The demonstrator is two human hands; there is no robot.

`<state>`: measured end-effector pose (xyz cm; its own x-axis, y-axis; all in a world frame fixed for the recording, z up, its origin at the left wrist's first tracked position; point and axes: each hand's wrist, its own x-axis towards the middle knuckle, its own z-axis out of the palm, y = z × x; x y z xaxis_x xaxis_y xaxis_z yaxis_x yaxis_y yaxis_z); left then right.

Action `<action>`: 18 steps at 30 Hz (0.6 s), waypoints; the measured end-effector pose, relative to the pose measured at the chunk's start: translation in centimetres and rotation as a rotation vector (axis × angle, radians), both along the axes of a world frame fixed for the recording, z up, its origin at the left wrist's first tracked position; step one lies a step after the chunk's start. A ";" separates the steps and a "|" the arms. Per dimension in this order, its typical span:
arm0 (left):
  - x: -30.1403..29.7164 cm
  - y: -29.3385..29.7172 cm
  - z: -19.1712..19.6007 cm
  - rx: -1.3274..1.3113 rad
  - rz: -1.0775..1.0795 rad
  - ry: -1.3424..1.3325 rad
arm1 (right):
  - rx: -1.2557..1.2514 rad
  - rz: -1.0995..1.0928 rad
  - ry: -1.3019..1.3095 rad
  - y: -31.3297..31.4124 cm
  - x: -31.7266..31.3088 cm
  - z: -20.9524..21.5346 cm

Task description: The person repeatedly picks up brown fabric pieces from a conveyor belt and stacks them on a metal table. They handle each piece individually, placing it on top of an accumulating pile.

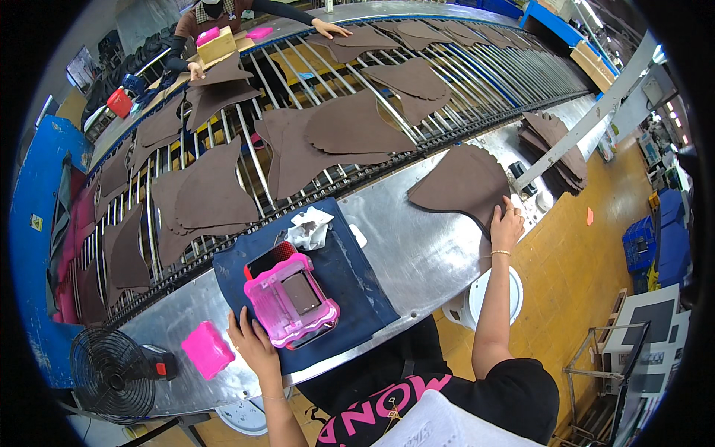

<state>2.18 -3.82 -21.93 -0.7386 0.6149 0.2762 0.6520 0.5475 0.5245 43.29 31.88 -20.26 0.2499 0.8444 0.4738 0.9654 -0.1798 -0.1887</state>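
Observation:
My right hand (508, 226) is at the near right edge of a dark brown flat piece (463, 180) with a scalloped end, lying on the metal table. Its fingers are apart, and the thumb side touches the piece's edge. My left hand (255, 344) rests with spread fingers at the left edge of a dark blue mat (365, 277). It sits between a bright pink lid-like block (208, 349) and an opened pink box (272, 305). Inside the box shows a dark rectangular pad (301, 293). Crumpled white tissue (310, 228) lies behind the box.
Beyond the table runs a roller conveyor (257, 160) carrying several brown pieces (357, 123). A stack of scalloped pieces (553, 149) lies at right by a slanted metal post (588, 112). A black fan (115, 372) stands at left. Across the conveyor, a co-worker's hands (330, 29) touch pieces.

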 end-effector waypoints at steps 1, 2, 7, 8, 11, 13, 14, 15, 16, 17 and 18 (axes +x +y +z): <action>0.0 0.0 0.0 0.000 0.000 -0.003 | 0.032 -0.004 0.016 0.0 -0.1 0.0; 0.0 0.0 0.0 0.001 -0.002 0.001 | 0.065 -0.008 0.033 0.0 -0.3 0.0; -0.1 0.0 -0.3 0.008 -0.006 0.015 | 0.035 -0.035 0.048 0.0 -0.3 0.1; -0.1 0.0 -0.3 0.007 -0.008 0.018 | 0.013 -0.045 0.021 0.2 0.0 -0.2; -0.2 0.0 -0.4 0.008 -0.011 0.022 | 0.002 -0.055 -0.010 0.4 0.4 -0.6; -0.2 0.0 -0.5 0.013 -0.012 0.017 | 0.001 -0.056 -0.013 0.5 0.3 -0.7; -0.2 0.0 -0.5 0.011 -0.010 0.016 | -0.003 -0.057 -0.013 0.4 0.2 -0.6; -0.2 0.0 -0.5 0.009 -0.008 0.016 | -0.008 -0.058 -0.014 0.4 0.1 -0.5; -0.2 0.0 -0.5 0.007 -0.006 0.015 | -0.008 -0.058 -0.017 0.5 0.1 -0.6; -0.3 0.1 -0.5 0.008 -0.009 0.018 | -0.008 -0.060 -0.021 0.5 0.2 -0.6; -0.3 0.1 -0.6 0.009 -0.012 0.021 | -0.008 -0.062 -0.026 0.5 0.3 -0.6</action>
